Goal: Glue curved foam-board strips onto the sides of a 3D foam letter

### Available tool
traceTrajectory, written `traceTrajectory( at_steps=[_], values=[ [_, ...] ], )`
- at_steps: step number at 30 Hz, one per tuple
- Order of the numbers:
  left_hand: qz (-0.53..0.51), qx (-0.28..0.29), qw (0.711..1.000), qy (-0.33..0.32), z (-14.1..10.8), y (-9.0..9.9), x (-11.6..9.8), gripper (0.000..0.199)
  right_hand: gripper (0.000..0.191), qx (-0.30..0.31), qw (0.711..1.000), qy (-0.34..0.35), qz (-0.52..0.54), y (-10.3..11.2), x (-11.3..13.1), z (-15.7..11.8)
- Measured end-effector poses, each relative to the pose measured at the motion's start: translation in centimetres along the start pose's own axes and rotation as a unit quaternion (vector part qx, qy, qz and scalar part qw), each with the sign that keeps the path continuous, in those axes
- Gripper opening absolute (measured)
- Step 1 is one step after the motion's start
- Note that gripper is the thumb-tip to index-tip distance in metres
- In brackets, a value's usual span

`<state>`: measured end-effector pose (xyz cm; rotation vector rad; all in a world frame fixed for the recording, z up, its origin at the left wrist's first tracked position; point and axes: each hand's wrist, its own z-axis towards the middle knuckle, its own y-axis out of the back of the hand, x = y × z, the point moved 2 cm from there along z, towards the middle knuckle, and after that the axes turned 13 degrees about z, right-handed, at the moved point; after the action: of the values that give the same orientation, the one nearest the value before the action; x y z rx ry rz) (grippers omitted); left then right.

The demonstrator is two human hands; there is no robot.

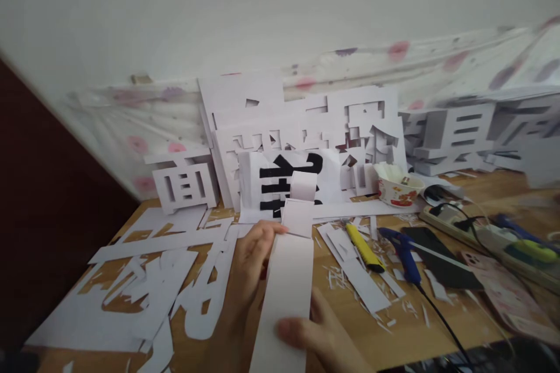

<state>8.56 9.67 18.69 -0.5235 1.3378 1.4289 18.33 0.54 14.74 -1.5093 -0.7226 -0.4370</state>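
A long white strip of card or foam board (286, 291) runs up the middle of the view, with crosswise creases and a bent far end. My left hand (252, 256) is closed on its left edge, fingertips near a crease. Lower down, my right hand (312, 329) grips the strip from the right, with the thumb on top and the other fingers partly hidden beneath. Just behind the strip's far end stands a white sheet (249, 186) with a bold black character, partly covered by the strip.
Cut-out white letter boards (184, 186) lean along the wall. Right of my hands lie a yellow utility knife (363, 247), a blue glue gun (405, 256), a phone (503, 291), a power strip (485, 239) and a paper bowl (399, 189). White offcuts (131, 285) cover the left side.
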Motion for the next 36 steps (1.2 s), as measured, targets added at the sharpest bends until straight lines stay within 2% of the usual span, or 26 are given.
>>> traceTrajectory(
  at_steps=[4, 9, 15, 18, 22, 25, 31, 36],
  values=[
    [-0.07, 0.011, 0.997, 0.032, 0.5, -0.7, 0.7, 0.027, 0.051, 0.02, 0.999, -0.03, 0.021, -0.2, 0.2, 0.2],
    [-0.068, 0.005, 0.997, 0.038, 0.6, -0.3, 0.8, 0.022, 0.053, 0.048, 0.997, -0.052, 0.028, -0.6, 0.4, 0.7],
    [-0.025, -0.004, 0.999, 0.03, 0.3, 0.5, 0.3, 0.031, 0.055, 0.003, 0.999, -0.033, 0.013, -1.0, 0.3, 0.7],
    [-0.037, 0.012, 0.999, 0.032, -0.1, 1.3, 0.9, 0.035, 0.054, 0.015, 1.0, -0.016, 0.008, -0.9, 0.3, 0.7],
    [-0.097, 0.082, 0.991, -0.051, -0.5, 2.8, 1.9, 0.026, 0.054, 0.03, 1.0, 0.002, -0.009, -0.5, 0.4, 0.8],
    [-0.114, 0.136, 0.977, -0.117, -0.6, 3.3, 2.3, 0.029, 0.051, 0.012, 1.0, 0.003, -0.023, -0.2, 0.5, 0.7],
    [-0.171, 0.153, 0.965, -0.129, -0.3, 2.3, 2.2, 0.036, 0.05, -0.037, 0.998, -0.025, -0.044, 0.7, 0.2, 0.7],
    [-0.175, 0.137, 0.965, -0.141, -0.8, 1.8, 2.3, 0.024, 0.049, -0.069, 0.996, -0.023, -0.049, 1.0, -0.1, 0.5]
  ],
)
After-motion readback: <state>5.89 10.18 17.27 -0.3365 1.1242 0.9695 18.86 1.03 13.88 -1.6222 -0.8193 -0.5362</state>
